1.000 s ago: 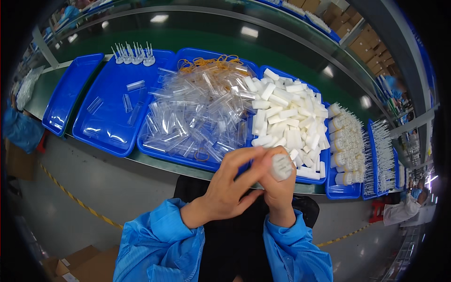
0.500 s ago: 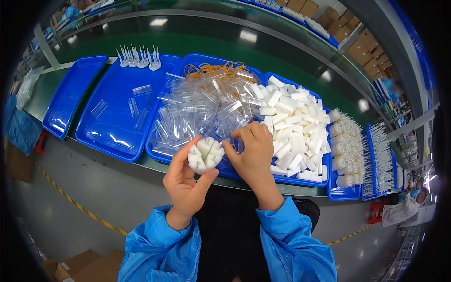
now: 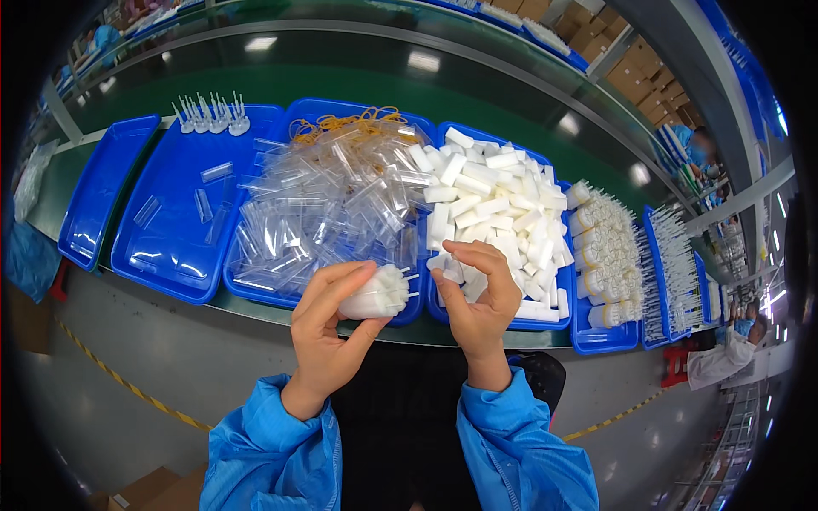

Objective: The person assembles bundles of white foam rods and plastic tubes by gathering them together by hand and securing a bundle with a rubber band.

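Note:
My left hand (image 3: 328, 328) is closed round a rounded white bundle (image 3: 375, 294), gripped between thumb and fingers. The bundle looks made of several soft white segments, and thin white pins stick out of its right side. To its right my right hand (image 3: 477, 298) is curled with thumb and forefinger apart, and nothing shows between them. It hovers over the near left corner of a blue tray heaped with white foam-like blocks (image 3: 490, 192). Behind my left hand, clear plastic sleeves (image 3: 315, 204) lie piled in another blue tray.
Orange rubber bands (image 3: 341, 123) lie behind the sleeves. The left blue tray (image 3: 162, 264) holds a few loose sleeves and white bundles with upright pins (image 3: 211, 119). Rows of similar yellowish bundles (image 3: 601, 255) stand at right. A metal rail and green conveyor (image 3: 341, 72) run behind.
The white bundle has tipped from facing me to pointing right, with its pins now showing. My right hand has moved away from it to the right. The whole view has shifted slightly.

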